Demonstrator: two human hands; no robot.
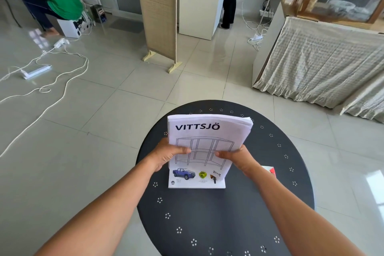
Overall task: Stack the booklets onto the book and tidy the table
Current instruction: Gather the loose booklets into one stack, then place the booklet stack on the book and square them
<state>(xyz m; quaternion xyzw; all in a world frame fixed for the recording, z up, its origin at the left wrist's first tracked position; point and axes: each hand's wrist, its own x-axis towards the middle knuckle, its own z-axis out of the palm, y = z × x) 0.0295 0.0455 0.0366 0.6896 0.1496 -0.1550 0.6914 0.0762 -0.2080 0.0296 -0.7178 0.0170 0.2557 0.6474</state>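
While both hands grip it, a sheaf of thin white paper booklets stands nearly upright at the centre of the frame, its pages fanning a little at the upper right corner. The front cover reads VITTSJÖ above a line drawing of a shelf unit. Below it, lower centre, a flat white book lies on the table, its cover showing a blue pickup truck and a green object; the booklets' lower edge seems to rest on it, though the hands hide that join. The round table is dark and matte, with small clusters of punched holes ringing its rim. A red and white item peeks out behind the right wrist, too hidden to identify. Glossy pale floor tiles surround the table, with white cables trailing at the left of the frame and a checked ruffled cloth draped at the right. Left hand clasps the left edge, thumb on the cover; right hand clasps the right edge likewise, forearms reaching in from the bottom corners.
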